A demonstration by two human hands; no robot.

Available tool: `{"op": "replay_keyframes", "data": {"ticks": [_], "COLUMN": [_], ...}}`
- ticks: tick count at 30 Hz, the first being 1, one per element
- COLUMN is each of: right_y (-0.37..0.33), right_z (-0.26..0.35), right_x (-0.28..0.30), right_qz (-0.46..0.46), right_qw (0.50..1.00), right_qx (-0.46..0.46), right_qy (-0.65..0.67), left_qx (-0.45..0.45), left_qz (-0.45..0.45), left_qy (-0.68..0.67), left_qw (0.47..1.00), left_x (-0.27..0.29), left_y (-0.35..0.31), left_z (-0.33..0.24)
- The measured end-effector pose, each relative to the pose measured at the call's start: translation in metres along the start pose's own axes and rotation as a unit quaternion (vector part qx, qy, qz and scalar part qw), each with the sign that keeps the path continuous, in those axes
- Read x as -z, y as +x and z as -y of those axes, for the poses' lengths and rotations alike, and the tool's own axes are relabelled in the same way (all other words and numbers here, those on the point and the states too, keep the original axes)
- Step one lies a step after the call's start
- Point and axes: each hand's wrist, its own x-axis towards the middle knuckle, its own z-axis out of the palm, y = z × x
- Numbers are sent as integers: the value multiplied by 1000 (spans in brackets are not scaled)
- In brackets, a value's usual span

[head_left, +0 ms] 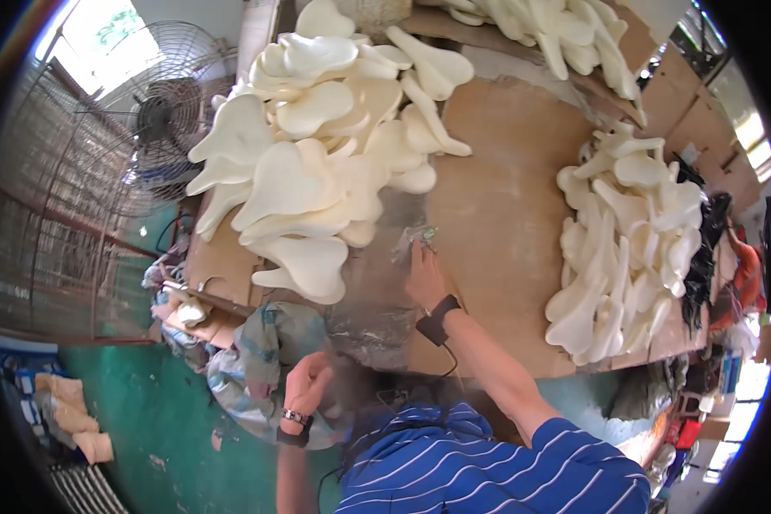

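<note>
My right hand [425, 278] reaches forward over the cardboard-covered table [497, 206]. Its fingers close on a small clear, crumpled piece [418, 241] with a greenish tip, which looks like plastic. Near the table's front edge, my left hand [308, 380] hangs with its fingers curled in; whether anything is inside them is hidden. Ahead and to the left of my right hand lies a large heap of cream-coloured, paddle-shaped foam pieces [291, 184]. Similar pieces form a second pile [630, 231] along the right side.
More cream pieces [565, 34] lie at the far end. A wire-caged fan [158, 111] stands beyond the left edge. Crumpled sacks [274, 351] bulge below the front left edge, over a green floor [171, 411]. Black strips [702, 257] hang by the right pile.
</note>
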Motion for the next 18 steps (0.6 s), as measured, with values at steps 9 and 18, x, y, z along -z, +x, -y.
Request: {"op": "replay_keyframes", "data": {"ticks": [9,18], "right_y": [-20,20], "right_z": [33,69], "right_x": [-43,-62], "right_qz": [46,181], "right_qw": [990,911], "right_qx": [72,-91], "right_qy": [110,358], "left_qx": [170,205], "left_qz": [-63,-96], "left_qy": [-28,-82], "left_qw": [983,971], "left_x": [-32,-60], "left_y": [-104,-142], "left_z": [51,26]}}
